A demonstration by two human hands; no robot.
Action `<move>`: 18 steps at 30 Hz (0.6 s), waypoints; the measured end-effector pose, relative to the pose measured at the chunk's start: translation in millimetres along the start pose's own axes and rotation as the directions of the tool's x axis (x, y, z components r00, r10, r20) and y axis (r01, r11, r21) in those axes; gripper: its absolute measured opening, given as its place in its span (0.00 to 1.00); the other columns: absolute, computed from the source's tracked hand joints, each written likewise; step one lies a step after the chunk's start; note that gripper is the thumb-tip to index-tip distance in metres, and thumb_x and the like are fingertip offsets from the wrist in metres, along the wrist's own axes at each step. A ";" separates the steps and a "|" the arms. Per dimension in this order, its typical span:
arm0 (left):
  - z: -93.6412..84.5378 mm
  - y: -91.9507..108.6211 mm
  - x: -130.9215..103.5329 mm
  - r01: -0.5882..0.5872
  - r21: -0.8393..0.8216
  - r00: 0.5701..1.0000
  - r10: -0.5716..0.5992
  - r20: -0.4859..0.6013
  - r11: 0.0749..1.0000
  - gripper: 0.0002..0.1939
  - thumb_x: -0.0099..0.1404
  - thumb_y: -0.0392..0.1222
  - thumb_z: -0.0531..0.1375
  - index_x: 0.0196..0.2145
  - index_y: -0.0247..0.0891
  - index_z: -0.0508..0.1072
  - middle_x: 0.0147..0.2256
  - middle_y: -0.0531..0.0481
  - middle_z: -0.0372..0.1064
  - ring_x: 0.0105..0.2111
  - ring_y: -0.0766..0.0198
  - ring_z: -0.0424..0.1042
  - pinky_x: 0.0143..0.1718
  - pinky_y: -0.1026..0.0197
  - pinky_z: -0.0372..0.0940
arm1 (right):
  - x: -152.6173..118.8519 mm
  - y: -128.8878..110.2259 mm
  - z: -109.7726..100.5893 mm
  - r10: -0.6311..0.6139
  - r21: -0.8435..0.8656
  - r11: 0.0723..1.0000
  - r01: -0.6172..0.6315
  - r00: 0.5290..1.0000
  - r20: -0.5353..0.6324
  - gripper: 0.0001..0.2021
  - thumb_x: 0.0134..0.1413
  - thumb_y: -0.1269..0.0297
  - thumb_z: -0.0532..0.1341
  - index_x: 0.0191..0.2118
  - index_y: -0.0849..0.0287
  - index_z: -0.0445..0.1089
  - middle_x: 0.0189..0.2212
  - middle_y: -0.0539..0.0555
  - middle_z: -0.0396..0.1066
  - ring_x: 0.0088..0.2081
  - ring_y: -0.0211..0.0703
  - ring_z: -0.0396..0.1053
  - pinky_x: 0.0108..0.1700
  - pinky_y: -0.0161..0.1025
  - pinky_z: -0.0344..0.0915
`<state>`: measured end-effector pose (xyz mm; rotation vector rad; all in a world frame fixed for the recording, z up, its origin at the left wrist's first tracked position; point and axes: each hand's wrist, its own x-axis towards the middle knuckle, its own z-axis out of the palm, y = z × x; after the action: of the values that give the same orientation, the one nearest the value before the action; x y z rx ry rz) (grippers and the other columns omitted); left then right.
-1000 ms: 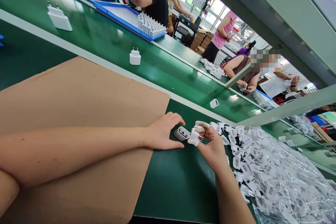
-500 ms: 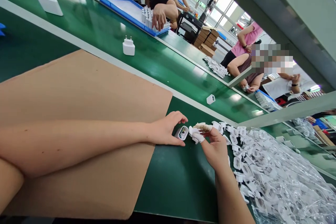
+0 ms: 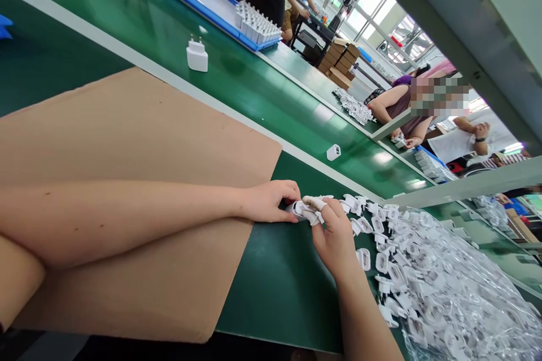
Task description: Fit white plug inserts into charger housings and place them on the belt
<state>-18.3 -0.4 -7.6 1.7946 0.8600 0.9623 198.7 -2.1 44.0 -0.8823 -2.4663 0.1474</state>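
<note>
My left hand [image 3: 275,201] pinches a small white charger housing [image 3: 295,210] on the green bench, thumb on one side and fingers on the other. The fingers of my right hand [image 3: 334,231], with white covers on the tips, are closed on a white plug cap [image 3: 311,215]. That cap meets the open end of the housing; how far it sits in is hidden by my fingers. Right beside my right hand, loose white plug caps [image 3: 363,259] lie on the bench.
A heap of caps in clear plastic [image 3: 457,287] covers the right. Brown cardboard [image 3: 148,141] lies under my left arm. Beyond a pale rail, a green belt [image 3: 262,96] carries a finished-looking charger [image 3: 197,56] and a housing [image 3: 333,152]. Across it, co-workers sit near a blue tray [image 3: 203,3].
My left fingers have closed on the housing. My right hand has moved left, bringing the plug cap against it. Chargers on the belt have shifted left; the co-worker's hand has left the tray.
</note>
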 end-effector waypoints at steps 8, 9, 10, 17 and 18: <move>-0.4 1.9 -0.4 0.012 0.013 1.000 -0.012 0.005 1.000 0.11 0.62 0.49 0.67 0.34 0.38 0.77 0.41 0.48 0.68 0.38 0.60 0.71 0.44 0.56 0.68 | 0.3 -4.4 0.1 0.013 -0.015 1.000 -0.014 1.000 -0.011 0.17 0.62 0.76 0.55 0.52 0.53 0.73 0.42 0.57 0.75 0.44 0.49 0.73 0.44 0.46 0.73; -0.4 2.1 -0.5 0.015 0.013 1.000 -0.015 0.002 1.000 0.11 0.62 0.49 0.67 0.33 0.38 0.77 0.41 0.48 0.68 0.38 0.60 0.71 0.44 0.56 0.68 | 0.7 -4.2 0.4 0.023 -0.018 1.000 -0.023 1.000 -0.004 0.17 0.62 0.76 0.55 0.51 0.53 0.73 0.43 0.57 0.75 0.44 0.49 0.73 0.44 0.46 0.73; -0.4 2.3 -0.6 0.017 0.010 1.000 -0.017 0.001 1.000 0.12 0.62 0.50 0.67 0.34 0.38 0.77 0.41 0.48 0.68 0.38 0.60 0.71 0.44 0.56 0.68 | 1.3 -4.2 0.6 0.029 -0.021 0.999 -0.029 1.000 0.001 0.17 0.61 0.76 0.55 0.51 0.53 0.73 0.42 0.57 0.75 0.44 0.49 0.73 0.44 0.45 0.73; -0.8 1.8 -0.3 -0.008 0.017 1.000 0.007 0.002 1.000 0.11 0.62 0.49 0.67 0.34 0.38 0.77 0.40 0.48 0.68 0.38 0.60 0.71 0.44 0.57 0.68 | 9.0 -9.3 1.8 0.023 -0.059 0.998 -0.022 1.000 0.015 0.19 0.55 0.79 0.55 0.47 0.53 0.75 0.38 0.56 0.75 0.39 0.49 0.73 0.40 0.44 0.73; -0.7 1.5 -0.1 -0.005 0.018 1.000 0.005 0.000 1.000 0.10 0.62 0.48 0.67 0.34 0.38 0.77 0.40 0.48 0.68 0.38 0.60 0.71 0.43 0.57 0.68 | 9.0 -9.7 1.6 0.031 -0.048 0.998 -0.031 0.999 0.013 0.19 0.56 0.78 0.55 0.47 0.53 0.75 0.38 0.56 0.75 0.40 0.49 0.73 0.40 0.43 0.73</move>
<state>-18.8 -0.8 -6.0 1.8134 0.8670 0.9605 186.6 -4.0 49.0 -0.9432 -2.4787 0.1054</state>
